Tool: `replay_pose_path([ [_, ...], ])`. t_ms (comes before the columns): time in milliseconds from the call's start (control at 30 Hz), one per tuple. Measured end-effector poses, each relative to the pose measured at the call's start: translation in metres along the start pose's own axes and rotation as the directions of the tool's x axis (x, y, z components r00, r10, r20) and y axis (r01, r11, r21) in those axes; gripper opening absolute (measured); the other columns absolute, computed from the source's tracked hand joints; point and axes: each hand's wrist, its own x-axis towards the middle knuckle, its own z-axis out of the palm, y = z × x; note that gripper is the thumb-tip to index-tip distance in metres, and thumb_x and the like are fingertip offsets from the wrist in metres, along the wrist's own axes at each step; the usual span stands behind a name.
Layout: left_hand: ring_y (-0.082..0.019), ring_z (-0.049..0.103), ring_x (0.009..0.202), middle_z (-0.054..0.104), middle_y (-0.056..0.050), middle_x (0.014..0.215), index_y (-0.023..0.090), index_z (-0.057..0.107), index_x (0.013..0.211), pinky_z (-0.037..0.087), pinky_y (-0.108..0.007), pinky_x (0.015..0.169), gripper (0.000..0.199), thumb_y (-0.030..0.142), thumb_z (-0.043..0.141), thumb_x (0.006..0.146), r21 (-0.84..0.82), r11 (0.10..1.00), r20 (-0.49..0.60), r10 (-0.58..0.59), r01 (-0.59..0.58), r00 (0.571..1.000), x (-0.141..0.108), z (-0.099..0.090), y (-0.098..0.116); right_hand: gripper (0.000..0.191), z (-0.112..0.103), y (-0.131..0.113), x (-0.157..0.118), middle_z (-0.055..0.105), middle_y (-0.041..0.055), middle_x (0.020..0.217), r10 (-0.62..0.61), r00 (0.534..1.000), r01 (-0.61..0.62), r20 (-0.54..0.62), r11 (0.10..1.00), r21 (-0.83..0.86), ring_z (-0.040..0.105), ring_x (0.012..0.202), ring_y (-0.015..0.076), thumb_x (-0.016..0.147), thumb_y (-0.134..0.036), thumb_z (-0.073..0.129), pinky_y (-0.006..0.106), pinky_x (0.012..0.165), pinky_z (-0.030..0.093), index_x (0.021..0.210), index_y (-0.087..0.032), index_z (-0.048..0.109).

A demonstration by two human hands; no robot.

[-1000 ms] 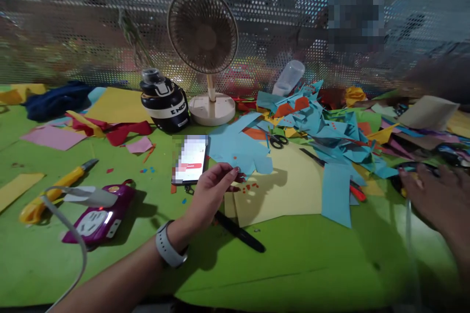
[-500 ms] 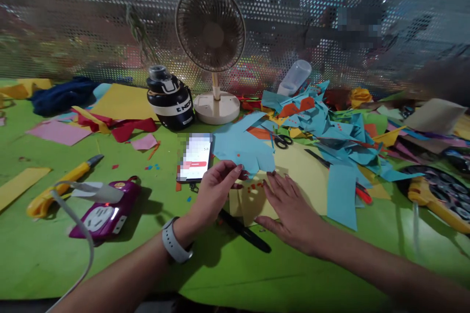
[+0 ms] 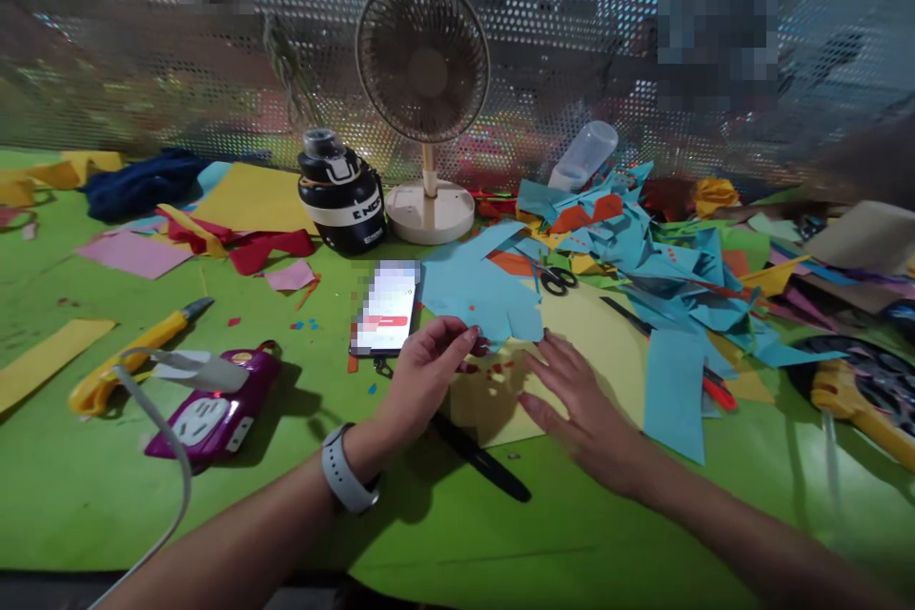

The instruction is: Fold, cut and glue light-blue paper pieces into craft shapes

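Several orange paper bits [image 3: 498, 368] sit on the yellow sheet's [image 3: 619, 353] left part, from my remote seat: right of the left hand [image 3: 433, 367] (fingertips curled close, can't tell if they meet), left of the right hand [image 3: 586, 405], fingers spread. Nearer hand's a toss-up; no clear long axis.

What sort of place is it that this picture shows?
Probably a paper-craft workspace: a heap of blue paper scraps, black-handled scissors and a large pale yellow sheet lie on a green table. Whether it is a workshop or a home, I cannot tell.
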Motion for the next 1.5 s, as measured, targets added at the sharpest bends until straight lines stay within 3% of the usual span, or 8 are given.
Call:
replay_pose_path([
  [167, -0.014, 0.064, 0.075, 0.067, -0.001, 0.076, 0.018, 0.060, 0.078, 0.050, -0.022, 0.062, 0.015, 0.031, 0.067, 0.078, -0.002, 1.000, -0.014, -0.007, 0.007, 1.000, 0.001, 0.000, 0.000, 0.058, -0.016, 0.007, 0.002, 0.040, 0.0061, 0.147, 0.223, 0.974, -0.187, -0.026, 0.871, 0.453, 0.031, 0.138, 0.0282, 0.088, -0.064, 0.034, 0.054, 0.110, 0.027, 0.121, -0.025, 0.063],
  [367, -0.013, 0.064, 0.075, 0.066, 0.001, 0.076, 0.018, 0.058, 0.079, 0.050, -0.021, 0.061, 0.018, 0.032, 0.069, 0.077, -0.044, 0.999, -0.057, -0.008, 0.006, 0.998, 0.002, -0.001, 0.000, 0.039, -0.017, 0.007, 0.005, 0.049, 0.0015, 0.140, 0.287, 0.958, -0.133, -0.018, 0.497, 0.858, 0.032, 0.137, 0.0239, 0.091, -0.049, 0.041, 0.050, 0.115, 0.014, 0.100, -0.028, 0.072],
  [467, -0.014, 0.064, 0.075, 0.067, -0.001, 0.077, 0.017, 0.059, 0.079, 0.050, -0.022, 0.061, 0.018, 0.032, 0.069, 0.077, -0.056, 0.997, -0.042, -0.051, 0.049, 0.998, -0.001, 0.001, 0.000, 0.036, -0.020, 0.001, 0.006, 0.047, -0.0003, 0.142, 0.313, 0.948, -0.082, -0.055, 0.410, 0.908, 0.026, 0.139, 0.0224, 0.089, -0.048, 0.044, 0.047, 0.116, 0.006, 0.098, -0.028, 0.073],
  [700, -0.015, 0.064, 0.075, 0.068, -0.003, 0.076, 0.016, 0.059, 0.078, 0.049, -0.024, 0.062, 0.020, 0.033, 0.070, 0.075, -0.081, 0.987, 0.092, -0.133, 0.141, 0.987, -0.011, 0.008, -0.001, 0.046, -0.008, -0.013, 0.007, 0.032, -0.0018, 0.151, 0.195, 0.969, -0.010, -0.153, 0.648, 0.761, 0.023, 0.141, 0.0223, 0.093, -0.052, 0.038, 0.052, 0.115, 0.013, 0.133, -0.034, 0.049],
  [833, -0.016, 0.064, 0.073, 0.066, -0.002, 0.073, 0.016, 0.059, 0.076, 0.049, -0.024, 0.061, 0.023, 0.035, 0.071, 0.074, -0.077, 0.990, 0.135, -0.111, 0.122, 0.985, -0.013, 0.009, -0.003, 0.047, -0.002, -0.021, 0.007, 0.021, -0.0021, 0.155, 0.038, 0.973, 0.095, -0.228, 0.832, 0.546, 0.006, 0.144, 0.0225, 0.093, -0.053, 0.036, 0.050, 0.116, 0.012, 0.132, -0.031, 0.052],
  [933, -0.014, 0.063, 0.071, 0.065, -0.002, 0.072, 0.015, 0.059, 0.077, 0.049, -0.024, 0.060, 0.024, 0.036, 0.071, 0.074, -0.083, 0.989, 0.146, -0.111, 0.124, 0.983, -0.014, 0.010, -0.003, 0.050, 0.002, -0.022, 0.007, 0.016, -0.0002, 0.157, -0.059, 0.964, 0.164, -0.259, 0.899, 0.407, 0.002, 0.144, 0.0229, 0.095, -0.051, 0.034, 0.052, 0.116, 0.011, 0.138, -0.028, 0.045],
  [1200, -0.013, 0.062, 0.070, 0.064, 0.000, 0.073, 0.016, 0.060, 0.078, 0.050, -0.023, 0.060, 0.023, 0.035, 0.071, 0.074, -0.106, 0.990, 0.166, -0.075, 0.093, 0.983, -0.015, 0.012, -0.006, 0.053, 0.015, -0.015, 0.007, 0.009, 0.0027, 0.158, -0.254, 0.916, 0.284, -0.309, 0.957, 0.055, 0.000, 0.144, 0.0250, 0.097, -0.045, 0.032, 0.052, 0.115, 0.011, 0.145, -0.023, 0.032],
  [1500, -0.013, 0.061, 0.072, 0.064, -0.001, 0.075, 0.015, 0.061, 0.079, 0.050, -0.023, 0.063, 0.019, 0.033, 0.069, 0.077, -0.074, 0.996, 0.180, -0.032, 0.046, 0.983, -0.016, 0.011, -0.006, 0.055, 0.018, -0.014, 0.009, 0.009, 0.0075, 0.158, -0.341, 0.889, 0.313, -0.304, 0.940, -0.140, 0.002, 0.144, 0.0267, 0.097, -0.041, 0.033, 0.052, 0.114, 0.012, 0.147, -0.019, 0.027],
])
